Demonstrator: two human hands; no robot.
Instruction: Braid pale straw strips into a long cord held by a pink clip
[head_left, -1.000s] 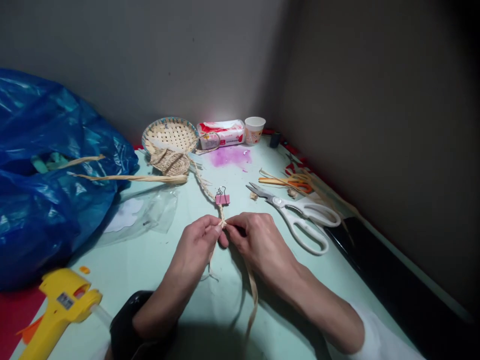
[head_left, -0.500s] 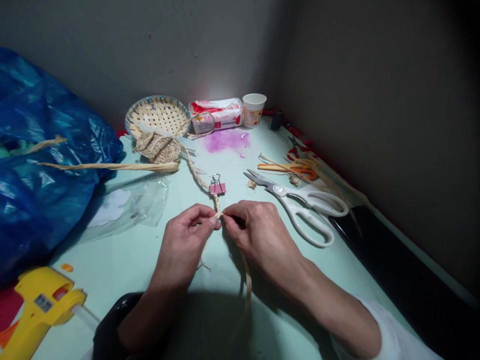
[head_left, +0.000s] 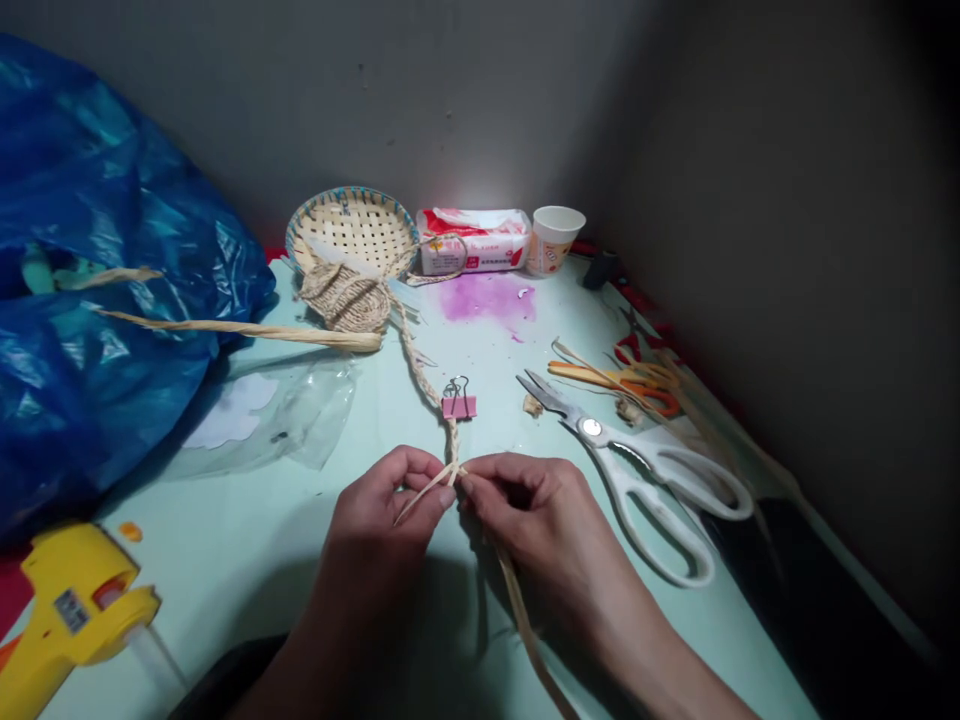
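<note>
Straw braid (head_left: 420, 372) runs thru pink binder clip (head_left: 459, 406) on tabletop (head_left: 255, 510); its loose-strand end is just below clip, btwn both hands. L hand (head_left: 379, 512) fingers pinching that end w/ a pale strand across them; R hand (head_left: 551, 520) fingers pinching straw braid at same spot, long strand (head_left: 517, 600) trailing beneath. R of clip: white-handled scissors (head_left: 591, 428), open. Beyond clip, to L: coiled braid (head_left: 349, 298) against woven basket (head_left: 360, 230). Yellow glue gun (head_left: 71, 600) well L of clip, nearer.
</note>
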